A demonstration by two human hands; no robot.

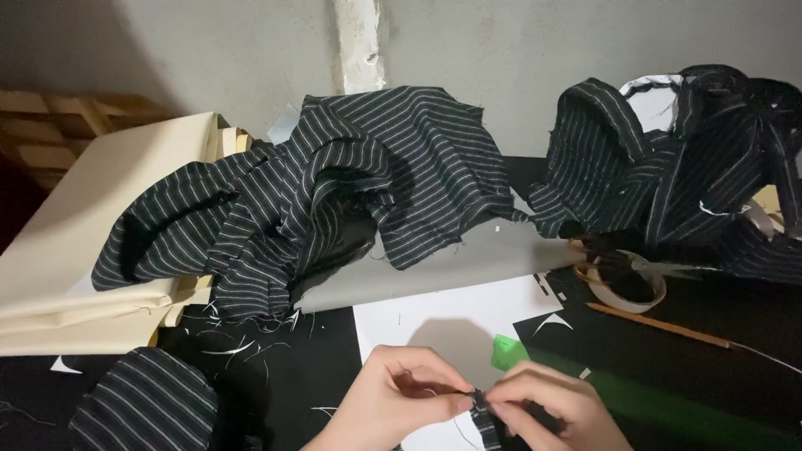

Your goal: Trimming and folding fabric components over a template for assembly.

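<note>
Two hands meet at the bottom edge of the view, and both pinch one small strip (483, 418) of black cloth with thin white stripes. The left hand (397, 401) has its grip closed on the strip's upper end with thumb and forefinger; the right hand (547, 409) is closed on the same end from the other side, fingertips nearly touching the left's. The strip's long axis runs roughly up and down in the view, its top held between the fingers and its lower end pointing toward the person and passing out of frame. It looks narrow and folded, though so little shows that its full shape is hard to tell.

Under the hands lies a white sheet (434, 321) on the dark bench (735, 317). A green ruler (585, 388) runs from just above the right hand off toward the lower right. A pencil (656, 326) lies farther right, well apart from the hands, beside a tape roll (626, 284). Behind, a large heap of striped fabric (334, 192) crowds the middle, and a second heap (685, 167) fills the right rear. Cream cloth (92, 250) is stacked at the left, and a rounded striped piece (146, 405) sits at the lower left. Open room is the white sheet just ahead of the hands.
</note>
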